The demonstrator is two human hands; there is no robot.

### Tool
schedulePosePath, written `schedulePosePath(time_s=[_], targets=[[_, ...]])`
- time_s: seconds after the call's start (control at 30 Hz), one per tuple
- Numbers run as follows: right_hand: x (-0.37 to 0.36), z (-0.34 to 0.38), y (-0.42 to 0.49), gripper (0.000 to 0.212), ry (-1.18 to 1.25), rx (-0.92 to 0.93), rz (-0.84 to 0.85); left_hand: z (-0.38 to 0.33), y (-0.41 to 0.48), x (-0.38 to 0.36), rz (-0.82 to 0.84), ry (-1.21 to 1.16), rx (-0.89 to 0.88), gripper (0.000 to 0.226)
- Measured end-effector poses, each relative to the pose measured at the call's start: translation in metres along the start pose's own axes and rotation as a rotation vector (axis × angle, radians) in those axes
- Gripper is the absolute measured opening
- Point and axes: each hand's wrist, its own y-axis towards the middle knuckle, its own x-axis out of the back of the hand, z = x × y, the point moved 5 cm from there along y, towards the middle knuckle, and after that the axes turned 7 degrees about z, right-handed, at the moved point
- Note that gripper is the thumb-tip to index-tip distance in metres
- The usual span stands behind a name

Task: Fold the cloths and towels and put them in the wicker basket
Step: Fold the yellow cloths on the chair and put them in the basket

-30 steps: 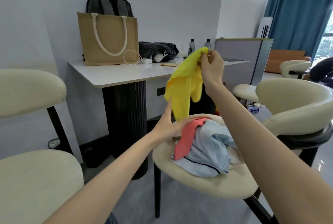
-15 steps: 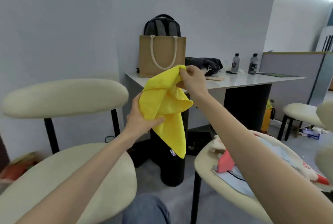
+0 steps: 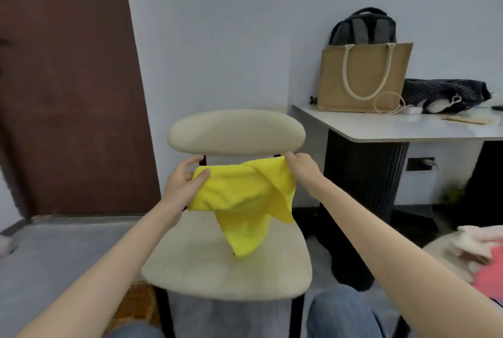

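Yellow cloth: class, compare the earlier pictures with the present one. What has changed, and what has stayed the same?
The yellow cloth moved left, from above the pile of cloths to above the cream chair. The right hand lowered its corner; the left hand came up to grip the other end, spreading the cloth between them. Unchanged: the right hand's grip, the tote bag on the table.
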Motion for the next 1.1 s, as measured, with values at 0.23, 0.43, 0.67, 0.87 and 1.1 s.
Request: schedulePosePath(time_s=[0.23,0.43,0.67,0.87,1.1], targets=[[-0.076,-0.055,-0.002,0.034,-0.09,-0.106,0.162,0.066,-0.011,0.022,0.083,0.17,0.109,0.018],[-0.111,-0.098,-0.02,0.027,-0.085,-0.149,0.41,0.124,-0.025,0.011,0.23,0.241,0.259,0.035],[-0.139,-0.11,-0.063,0.044,-0.504,0.07,0.411,0.16,-0.034,0.007,0.347,0.401,0.293,0.05],[-0.158,-0.108,-0.099,0.032,-0.865,0.338,0.269,0.178,-0.037,0.014,0.321,0.466,0.305,0.042],[-0.168,-0.115,-0.11,0.082,-1.034,0.195,0.274,0.18,-0.044,0.019,0.248,0.43,0.316,0.032]])
